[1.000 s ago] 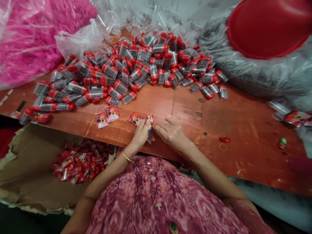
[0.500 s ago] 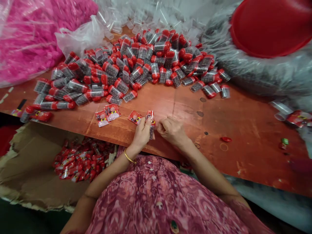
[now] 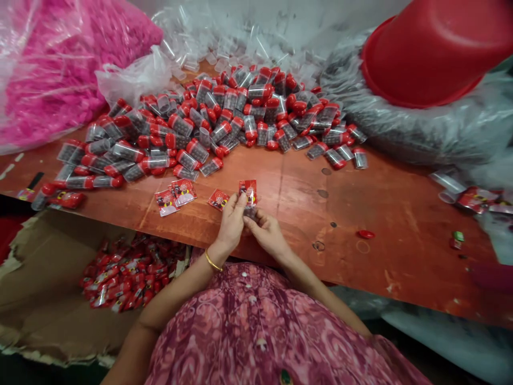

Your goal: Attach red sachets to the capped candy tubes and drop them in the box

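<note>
Just over the table's near edge, my left hand pinches a small red printed packet, its printed face standing up beyond the thumb. My right hand closes thumb and fingers on the dark, see-through lower end below it; whether this is part of the packet or a separate tube I cannot tell. Beside my left fingers lies another red packet. A few more printed packets overlap farther left. Behind them spreads a large heap of clear tubes with red caps and dark contents.
A cardboard box holding many red packets stands below the table's left edge. Pink pieces in a plastic bag are at back left. A red bucket rests on a plastic sack at back right. A red cap lies to the right.
My right hand has moved left and now meets the left hand at the packet's lower end. The packet's printed face shows more fully. The camera view has shifted slightly.
</note>
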Demonstrator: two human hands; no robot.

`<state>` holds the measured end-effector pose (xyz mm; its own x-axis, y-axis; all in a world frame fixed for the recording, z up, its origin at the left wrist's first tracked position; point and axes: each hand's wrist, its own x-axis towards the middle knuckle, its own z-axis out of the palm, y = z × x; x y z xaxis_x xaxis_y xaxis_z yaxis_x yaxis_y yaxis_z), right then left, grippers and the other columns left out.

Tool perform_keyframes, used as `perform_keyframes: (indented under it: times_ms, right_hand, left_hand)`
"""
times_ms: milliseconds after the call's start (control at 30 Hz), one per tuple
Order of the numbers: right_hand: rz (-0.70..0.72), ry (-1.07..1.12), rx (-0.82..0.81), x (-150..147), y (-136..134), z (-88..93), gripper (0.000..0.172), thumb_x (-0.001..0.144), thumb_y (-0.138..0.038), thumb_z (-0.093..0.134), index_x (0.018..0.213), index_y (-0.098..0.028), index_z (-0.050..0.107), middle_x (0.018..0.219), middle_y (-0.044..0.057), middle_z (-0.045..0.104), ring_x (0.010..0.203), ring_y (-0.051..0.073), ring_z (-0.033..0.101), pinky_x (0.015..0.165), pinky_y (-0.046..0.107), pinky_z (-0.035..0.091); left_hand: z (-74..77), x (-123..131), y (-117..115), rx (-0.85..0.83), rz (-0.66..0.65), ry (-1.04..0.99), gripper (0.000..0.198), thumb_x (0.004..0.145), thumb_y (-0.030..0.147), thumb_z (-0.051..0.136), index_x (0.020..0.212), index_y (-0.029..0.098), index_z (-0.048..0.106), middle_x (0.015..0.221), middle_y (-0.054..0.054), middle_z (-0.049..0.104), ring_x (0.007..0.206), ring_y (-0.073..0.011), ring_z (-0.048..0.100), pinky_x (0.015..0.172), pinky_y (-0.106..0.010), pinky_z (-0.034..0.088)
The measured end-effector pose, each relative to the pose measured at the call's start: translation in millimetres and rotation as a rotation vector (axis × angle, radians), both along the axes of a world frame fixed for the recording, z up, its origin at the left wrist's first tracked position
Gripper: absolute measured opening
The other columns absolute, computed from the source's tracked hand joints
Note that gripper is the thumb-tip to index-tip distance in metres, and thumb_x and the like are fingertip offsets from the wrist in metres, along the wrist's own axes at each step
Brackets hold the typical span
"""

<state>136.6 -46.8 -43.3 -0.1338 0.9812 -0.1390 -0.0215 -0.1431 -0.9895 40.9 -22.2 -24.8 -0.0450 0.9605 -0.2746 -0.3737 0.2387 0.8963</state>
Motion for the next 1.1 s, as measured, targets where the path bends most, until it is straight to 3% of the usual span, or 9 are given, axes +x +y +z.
perform_keyframes:
  times_ms: [167,367,467,633,733,800,900,967,1100]
  right_hand:
    - [0.068,-0.096,0.020,1,-3,-2.3,0.024,0.079,-0.044,0.052,0.081,-0.020,0.050,0.064,-0.003,0.051,0.049,0.010,0.046,0.043,0.021,0.040]
    - [0.096,-0.634,0.107,36,-14,-3.2,0.024,0.082,-0.041,0.048,0.072,-0.019,0.053,0.056,-0.003,0.049,0.048,0.011,0.042,0.046,0.023,0.032]
    - [0.016,-0.957,0.058,52,-2,1.1,0.026,0.083,-0.041,0.046,0.076,-0.019,0.055,0.056,-0.001,0.050,0.049,0.013,0.045,0.046,0.024,0.028]
    - [-0.059,-1.244,0.115,67,25,7.6,0.025,0.082,-0.036,0.048,0.085,-0.014,0.059,0.083,0.012,0.061,0.078,0.024,0.055,0.065,0.032,0.040]
    - [-0.160,-1.076,0.315,68,30,16.9,0.034,0.084,-0.040,0.048,0.103,-0.013,0.057,0.096,0.015,0.059,0.086,0.024,0.055,0.075,0.037,0.043]
    - [-0.106,-0.820,0.454,64,29,25.8,0.034,0.086,-0.039,0.045,0.110,-0.016,0.055,0.098,0.012,0.058,0.083,0.020,0.055,0.073,0.035,0.044]
    - [0.034,-0.515,0.534,50,25,34.9,0.021,0.084,-0.036,0.051,0.092,-0.020,0.061,0.083,0.005,0.060,0.074,0.016,0.054,0.068,0.030,0.044]
    - [0.006,-0.394,0.482,39,23,34.0,0.018,0.081,-0.035,0.056,0.073,-0.019,0.059,0.069,0.001,0.057,0.065,0.013,0.052,0.063,0.027,0.042]
    - [-0.284,-0.134,0.174,16,18,20.8,0.027,0.079,-0.042,0.055,0.065,-0.020,0.049,0.055,-0.005,0.046,0.047,0.009,0.042,0.049,0.023,0.037]
  left_hand:
    - [-1.2,4,2,0.006,0.038,0.002,0.032,0.071,0.046,0.064,0.071,0.016,0.054,0.060,0.004,0.054,0.053,-0.0078,0.049,0.054,-0.021,0.040]
    - [-0.6,-18,29,-0.092,0.210,-0.061,0.032,0.071,0.046,0.064,0.070,0.016,0.052,0.062,0.004,0.057,0.051,-0.0071,0.053,0.053,-0.020,0.044]
    - [7.3,-27,37,-0.040,0.131,-0.085,0.037,0.064,0.049,0.069,0.071,0.015,0.055,0.062,0.003,0.058,0.051,-0.0075,0.054,0.054,-0.021,0.045]
    - [12.8,-31,30,0.008,-0.142,-0.026,0.040,0.063,0.052,0.068,0.068,0.014,0.056,0.062,0.002,0.057,0.056,-0.0099,0.054,0.058,-0.023,0.045]
    - [14.3,-33,26,0.104,-0.346,0.170,0.035,0.072,0.048,0.060,0.066,0.014,0.056,0.063,0.001,0.056,0.062,-0.0107,0.052,0.062,-0.023,0.042]
    - [18.1,-36,25,0.174,-0.511,0.314,0.033,0.077,0.045,0.055,0.065,0.015,0.056,0.063,0.002,0.054,0.062,-0.0108,0.049,0.060,-0.023,0.039]
    - [25.5,-40,26,0.228,-0.712,0.458,0.032,0.080,0.043,0.051,0.064,0.015,0.057,0.060,0.002,0.053,0.059,-0.0111,0.048,0.057,-0.023,0.037]
    - [27.2,-43,26,0.229,-0.702,0.464,0.029,0.078,0.043,0.054,0.067,0.016,0.059,0.063,0.001,0.057,0.061,-0.0118,0.051,0.058,-0.023,0.040]
    - [17.0,-44,15,0.065,-0.433,0.220,0.038,0.063,0.043,0.071,0.088,0.018,0.060,0.074,-0.002,0.066,0.063,-0.0142,0.061,0.061,-0.025,0.046]
